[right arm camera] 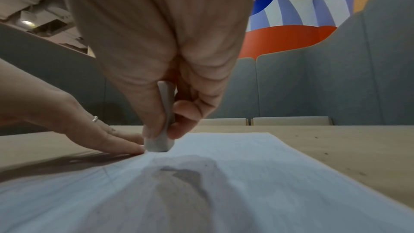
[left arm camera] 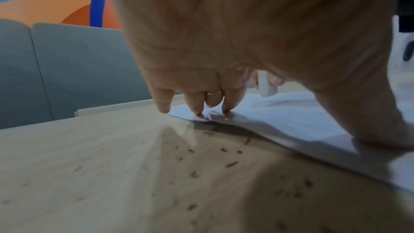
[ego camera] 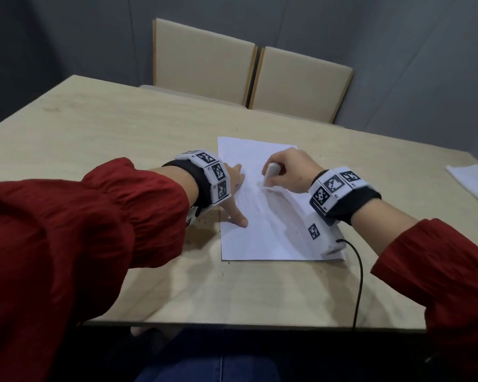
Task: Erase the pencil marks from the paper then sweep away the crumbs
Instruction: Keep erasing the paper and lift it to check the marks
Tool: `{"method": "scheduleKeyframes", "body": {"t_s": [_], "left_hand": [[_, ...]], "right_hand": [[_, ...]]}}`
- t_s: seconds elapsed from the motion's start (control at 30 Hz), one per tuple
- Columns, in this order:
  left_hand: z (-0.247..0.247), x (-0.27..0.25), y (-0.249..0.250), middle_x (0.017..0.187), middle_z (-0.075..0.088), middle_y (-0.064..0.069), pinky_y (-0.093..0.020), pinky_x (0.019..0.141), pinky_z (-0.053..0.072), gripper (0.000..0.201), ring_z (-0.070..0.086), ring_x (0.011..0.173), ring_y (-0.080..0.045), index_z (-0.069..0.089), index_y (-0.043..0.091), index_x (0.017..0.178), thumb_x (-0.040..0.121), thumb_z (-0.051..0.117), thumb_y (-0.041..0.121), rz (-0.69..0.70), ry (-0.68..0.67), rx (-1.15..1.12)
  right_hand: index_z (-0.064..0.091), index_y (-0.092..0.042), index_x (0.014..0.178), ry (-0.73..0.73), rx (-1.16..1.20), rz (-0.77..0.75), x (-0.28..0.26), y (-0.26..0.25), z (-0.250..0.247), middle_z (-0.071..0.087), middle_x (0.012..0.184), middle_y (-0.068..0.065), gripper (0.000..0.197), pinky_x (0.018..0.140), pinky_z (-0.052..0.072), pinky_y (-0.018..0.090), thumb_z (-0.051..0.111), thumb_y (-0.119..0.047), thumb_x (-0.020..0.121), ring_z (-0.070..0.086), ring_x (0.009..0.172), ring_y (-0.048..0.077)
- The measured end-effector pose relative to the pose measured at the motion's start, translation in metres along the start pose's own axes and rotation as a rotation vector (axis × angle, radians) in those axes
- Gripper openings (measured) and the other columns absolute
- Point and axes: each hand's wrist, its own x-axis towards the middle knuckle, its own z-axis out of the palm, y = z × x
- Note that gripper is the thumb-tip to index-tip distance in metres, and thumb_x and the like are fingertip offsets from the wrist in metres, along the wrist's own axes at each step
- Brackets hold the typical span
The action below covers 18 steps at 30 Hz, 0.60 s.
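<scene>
A white sheet of paper (ego camera: 260,232) lies on the wooden table (ego camera: 108,128), with faint pencil marks (ego camera: 255,199) near its middle. My right hand (ego camera: 286,172) pinches a white eraser (ego camera: 271,175) upright, its lower end on the paper (right arm camera: 246,183); in the right wrist view the eraser (right arm camera: 160,143) sits between thumb and fingers. My left hand (ego camera: 236,194) presses flat on the sheet's left edge, its fingers (left arm camera: 228,104) and thumb spread on the paper (left arm camera: 291,118). Dark eraser crumbs (left arm camera: 224,150) lie on the table left of the sheet.
Two beige chairs (ego camera: 249,70) stand at the table's far side. Another white sheet (ego camera: 475,180) lies at the right edge. A black cable (ego camera: 358,277) runs from my right wrist over the table's front edge. More crumbs (right arm camera: 325,153) dot the wood right of the paper.
</scene>
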Motion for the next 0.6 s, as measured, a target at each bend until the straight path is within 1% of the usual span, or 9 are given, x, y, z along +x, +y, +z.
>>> {"method": "scheduleKeyframes", "body": {"t_s": [0.17, 0.27, 0.37, 0.43, 0.47, 0.5, 0.53, 0.57, 0.6], "left_hand": [[0.004, 0.003, -0.003, 0.162, 0.006, -0.008, -0.048, 0.116, 0.024, 0.135, 0.017, 0.147, -0.028, 0.003, 0.012, 0.155, 0.058, 0.064, 0.083, -0.03, -0.008, -0.009], [0.005, 0.004, -0.004, 0.163, 0.004, -0.007, -0.047, 0.117, 0.023, 0.133, 0.015, 0.148, -0.027, 0.004, 0.013, 0.155, 0.06, 0.067, 0.08, -0.04, -0.015, -0.033], [0.002, 0.001, -0.001, 0.163, -0.007, -0.005, -0.046, 0.12, 0.017, 0.133, 0.007, 0.15, -0.026, -0.003, 0.016, 0.156, 0.061, 0.067, 0.079, -0.058, -0.038, -0.034], [-0.001, 0.001, -0.001, 0.163, -0.002, -0.004, -0.045, 0.12, 0.017, 0.137, 0.012, 0.149, -0.025, -0.002, 0.016, 0.156, 0.058, 0.065, 0.083, -0.065, -0.048, -0.048], [-0.002, 0.002, 0.0, 0.162, 0.01, -0.003, -0.044, 0.118, 0.022, 0.144, 0.024, 0.144, -0.024, 0.004, 0.016, 0.156, 0.047, 0.062, 0.09, -0.065, -0.058, -0.041], [-0.004, 0.002, 0.0, 0.154, 0.029, -0.002, -0.042, 0.113, 0.03, 0.156, 0.038, 0.13, -0.021, 0.015, 0.014, 0.155, 0.03, 0.055, 0.099, -0.058, -0.062, -0.019], [-0.003, 0.004, 0.0, 0.143, 0.043, -0.005, -0.039, 0.107, 0.036, 0.168, 0.043, 0.113, -0.018, 0.028, 0.011, 0.151, 0.011, 0.045, 0.103, -0.046, -0.055, 0.005], [-0.002, 0.008, -0.001, 0.141, 0.048, -0.01, -0.037, 0.102, 0.039, 0.175, 0.044, 0.106, -0.017, 0.036, 0.009, 0.147, -0.001, 0.037, 0.104, -0.032, -0.044, 0.018], [0.0, 0.012, -0.001, 0.145, 0.047, -0.012, -0.04, 0.104, 0.039, 0.177, 0.047, 0.107, -0.018, 0.04, 0.007, 0.144, -0.005, 0.033, 0.103, -0.026, -0.033, 0.025]], "right_hand": [[0.069, -0.01, 0.097, 0.022, -0.069, -0.031, 0.021, -0.018, 0.008, 0.059, 0.087, -0.004, 0.017, 0.068, 0.035, 0.02, 0.059, -0.01, 0.084, 0.051, 0.082, 0.012], [0.068, -0.006, 0.092, -0.011, -0.112, -0.072, 0.026, -0.025, 0.017, 0.066, 0.088, 0.003, 0.014, 0.064, 0.037, 0.023, 0.059, -0.007, 0.081, 0.058, 0.082, 0.021], [0.067, -0.004, 0.087, -0.052, -0.132, -0.1, 0.029, -0.028, 0.019, 0.07, 0.084, 0.005, 0.013, 0.064, 0.042, 0.025, 0.057, -0.003, 0.079, 0.062, 0.083, 0.025], [0.067, -0.005, 0.086, -0.072, -0.142, -0.115, 0.024, -0.03, 0.018, 0.071, 0.082, 0.004, 0.012, 0.066, 0.046, 0.026, 0.058, -0.002, 0.078, 0.063, 0.082, 0.024], [0.067, -0.005, 0.085, -0.082, -0.146, -0.119, 0.02, -0.031, 0.018, 0.072, 0.08, 0.003, 0.012, 0.067, 0.046, 0.026, 0.059, -0.002, 0.077, 0.063, 0.082, 0.022], [0.067, -0.006, 0.086, -0.1, -0.149, -0.122, 0.013, -0.03, 0.018, 0.072, 0.079, 0.001, 0.012, 0.067, 0.046, 0.024, 0.06, -0.002, 0.077, 0.062, 0.08, 0.02], [0.067, -0.007, 0.086, -0.128, -0.149, -0.126, 0.006, -0.03, 0.019, 0.072, 0.077, -0.001, 0.012, 0.067, 0.045, 0.023, 0.061, -0.001, 0.077, 0.061, 0.078, 0.017], [0.067, -0.007, 0.086, -0.158, -0.148, -0.132, -0.001, -0.029, 0.019, 0.072, 0.075, -0.002, 0.013, 0.068, 0.044, 0.023, 0.061, -0.001, 0.076, 0.06, 0.077, 0.015], [0.067, -0.007, 0.087, -0.176, -0.147, -0.139, -0.005, -0.029, 0.019, 0.071, 0.074, -0.003, 0.013, 0.07, 0.045, 0.023, 0.062, -0.001, 0.076, 0.06, 0.077, 0.015]]}}
